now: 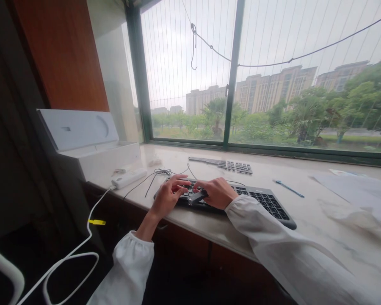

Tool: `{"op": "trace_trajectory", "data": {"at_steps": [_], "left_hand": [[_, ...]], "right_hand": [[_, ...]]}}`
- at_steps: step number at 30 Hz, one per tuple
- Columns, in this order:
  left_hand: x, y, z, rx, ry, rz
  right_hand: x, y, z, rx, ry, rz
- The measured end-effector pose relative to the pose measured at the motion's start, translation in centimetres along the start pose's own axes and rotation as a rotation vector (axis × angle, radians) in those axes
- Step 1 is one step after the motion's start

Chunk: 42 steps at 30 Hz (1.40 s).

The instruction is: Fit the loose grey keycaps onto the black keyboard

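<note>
A black keyboard [266,203] lies on the pale stone windowsill [305,228]. My left hand [168,197] rests on the keyboard's left end, its fingers touching the keys. My right hand [217,192] is closed around a small dark tool [197,198] held over the keys beside the left hand. What the tool is cannot be made out. Both arms wear white sleeves.
Rows of loose keys [231,165] lie behind the keyboard, with a coiled black cable [161,172] to their left. A white power strip [128,178] and white box [92,148] stand at left. A blue pen [288,188], paper [358,188] and plastic wrap [352,216] lie at right.
</note>
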State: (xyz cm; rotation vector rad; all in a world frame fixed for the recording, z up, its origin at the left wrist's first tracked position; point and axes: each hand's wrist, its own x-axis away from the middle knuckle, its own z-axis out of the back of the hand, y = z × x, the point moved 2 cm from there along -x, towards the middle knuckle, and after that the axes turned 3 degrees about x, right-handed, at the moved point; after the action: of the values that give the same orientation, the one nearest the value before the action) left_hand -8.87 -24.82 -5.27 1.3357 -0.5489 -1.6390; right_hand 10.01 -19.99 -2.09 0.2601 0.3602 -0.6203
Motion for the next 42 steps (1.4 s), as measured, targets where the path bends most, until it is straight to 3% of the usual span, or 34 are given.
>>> {"op": "trace_trajectory", "data": {"at_steps": [13, 22, 42], "left_hand": [[0.13, -0.10, 0.00, 0.038, -0.014, -0.003], [-0.02, -0.23, 0.28, -0.074, 0.033, -0.065], [0.09, 0.62, -0.05, -0.101, -0.129, -0.052]], "right_hand": [[-0.11, -0.03, -0.40, -0.029, 0.036, -0.038], [-0.06, -0.29, -0.23, -0.004, 0.033, 0.018], [0.13, 0.15, -0.81, -0.075, 0.111, 0.077]]}}
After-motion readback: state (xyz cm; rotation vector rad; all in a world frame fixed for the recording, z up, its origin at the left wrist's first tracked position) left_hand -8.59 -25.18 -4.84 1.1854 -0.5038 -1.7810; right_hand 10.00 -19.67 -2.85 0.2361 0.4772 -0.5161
